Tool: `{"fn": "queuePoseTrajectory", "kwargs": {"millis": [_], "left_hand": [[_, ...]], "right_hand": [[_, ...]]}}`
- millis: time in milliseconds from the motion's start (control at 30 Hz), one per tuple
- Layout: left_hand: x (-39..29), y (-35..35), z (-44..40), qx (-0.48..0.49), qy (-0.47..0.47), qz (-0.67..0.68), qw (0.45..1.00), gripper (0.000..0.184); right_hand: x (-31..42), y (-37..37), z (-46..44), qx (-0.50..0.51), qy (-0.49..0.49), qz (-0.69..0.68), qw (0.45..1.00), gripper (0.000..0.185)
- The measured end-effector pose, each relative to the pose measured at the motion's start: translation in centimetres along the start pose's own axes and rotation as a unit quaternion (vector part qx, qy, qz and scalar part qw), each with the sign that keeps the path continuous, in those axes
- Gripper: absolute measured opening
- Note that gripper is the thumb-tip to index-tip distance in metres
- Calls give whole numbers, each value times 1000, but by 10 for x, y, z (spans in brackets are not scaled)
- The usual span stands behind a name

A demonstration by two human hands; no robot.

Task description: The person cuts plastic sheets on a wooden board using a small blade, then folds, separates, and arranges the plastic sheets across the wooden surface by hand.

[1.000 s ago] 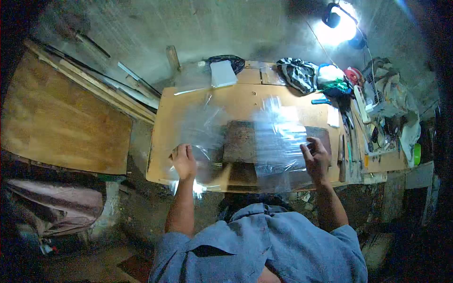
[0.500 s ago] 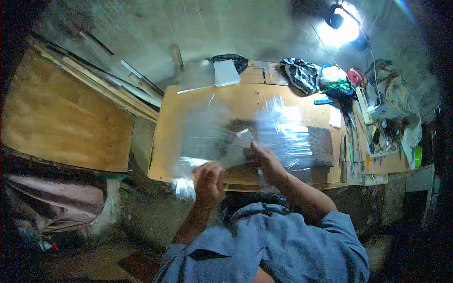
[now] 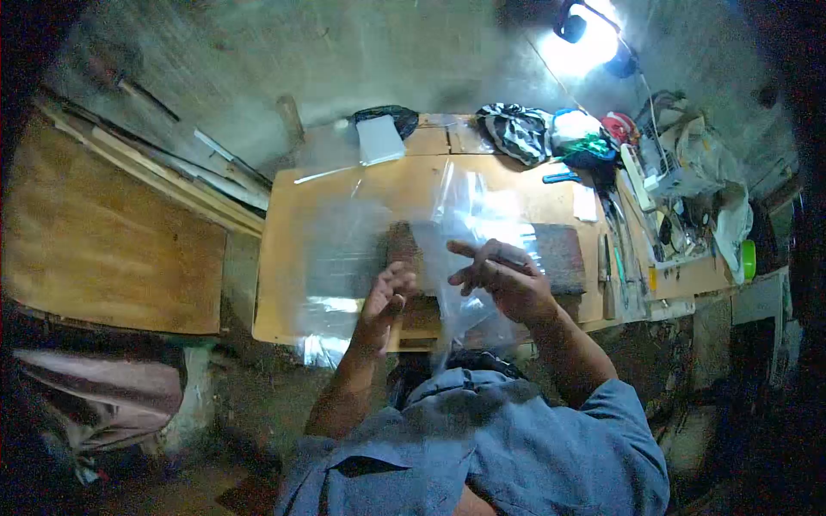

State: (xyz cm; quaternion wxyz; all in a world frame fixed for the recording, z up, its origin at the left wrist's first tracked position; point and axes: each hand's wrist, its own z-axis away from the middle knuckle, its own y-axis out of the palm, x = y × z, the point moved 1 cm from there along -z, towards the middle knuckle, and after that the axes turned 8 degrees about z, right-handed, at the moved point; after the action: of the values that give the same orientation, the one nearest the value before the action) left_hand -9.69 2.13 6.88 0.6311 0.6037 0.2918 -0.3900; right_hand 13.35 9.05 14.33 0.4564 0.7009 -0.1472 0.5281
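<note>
My right hand (image 3: 512, 277) is raised over the bench with its fingers apart, at a clear plastic sheet (image 3: 460, 202) that stands partly upright and shines in the light. Whether the fingers touch the plastic, I cannot tell. Lower and to the left, my left hand (image 3: 385, 303) has loosely bent, separated fingers and nothing visible in it. Beside it another stretch of clear plastic (image 3: 340, 236) lies over the left of the bench, its crumpled end (image 3: 323, 351) hanging at the front edge. Under the plastic and my right hand sits a dark flat block (image 3: 561, 258).
The wooden bench (image 3: 280, 284) carries a white stack (image 3: 379, 140), a blue-handled tool (image 3: 561, 178), a striped bag (image 3: 516, 133) and, on the right, several long tools (image 3: 613, 267). A bright lamp (image 3: 581, 43) hangs at the back right. A wooden panel (image 3: 112, 241) stands left.
My right hand has gone from a pinch on a small whitish piece to spread fingers. The piece no longer shows there. My left hand has loosened, and the plastic in the middle has risen.
</note>
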Motion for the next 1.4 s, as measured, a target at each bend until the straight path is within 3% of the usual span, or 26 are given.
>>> {"fn": "queuePoseTrajectory", "kwargs": {"millis": [100,167,267,400,467,500,567,600,700,733,867,967,1067,1133,1200,1300,1400], "left_hand": [[9,17,-16,84,-55,76,992,89],[20,27,-30,78,-53,68,993,88],[38,37,-50,83,-91,168,978,79],[39,56,-61,125,-126,136,975,71],[41,57,-64,74,-97,32,992,51],[41,61,-67,75,-99,32,992,51],[39,69,-74,18,-15,159,987,21],[35,73,-81,-35,-18,84,996,18],[31,69,-94,-94,-9,60,994,15],[29,71,-97,-106,41,12,993,15],[24,69,-104,-115,40,17,992,16],[18,67,-106,-155,28,-22,987,14],[10,58,-109,-116,98,-10,988,11],[12,56,-107,-126,94,-25,987,11],[18,53,-104,-136,92,-38,986,11],[48,41,-99,-160,79,-103,978,17],[76,28,-92,-175,-17,-150,973,38]], "right_hand": [[19,-12,2,-5,-52,8,999,18],[29,-25,4,-23,-64,-91,994,19],[38,-39,7,-26,-85,-100,991,21],[38,-63,7,-65,-84,-82,991,21],[37,-75,10,-79,-81,-47,992,24],[34,-78,10,-82,-81,-47,992,24],[27,-83,10,-98,-89,-74,988,30],[26,-83,15,-75,-88,-99,988,38],[6,-88,21,-115,-22,-22,993,44],[2,-89,22,-115,-21,-24,993,44],[-6,-90,22,-149,41,127,980,34],[-3,-99,19,-207,5,88,974,24],[18,-93,20,-305,-58,129,942,18],[20,-100,23,-311,-79,152,935,18],[22,-105,26,-330,-1,302,894,23],[-15,-138,35,-328,15,355,875,28],[-49,-161,46,-347,63,431,831,34]]}}
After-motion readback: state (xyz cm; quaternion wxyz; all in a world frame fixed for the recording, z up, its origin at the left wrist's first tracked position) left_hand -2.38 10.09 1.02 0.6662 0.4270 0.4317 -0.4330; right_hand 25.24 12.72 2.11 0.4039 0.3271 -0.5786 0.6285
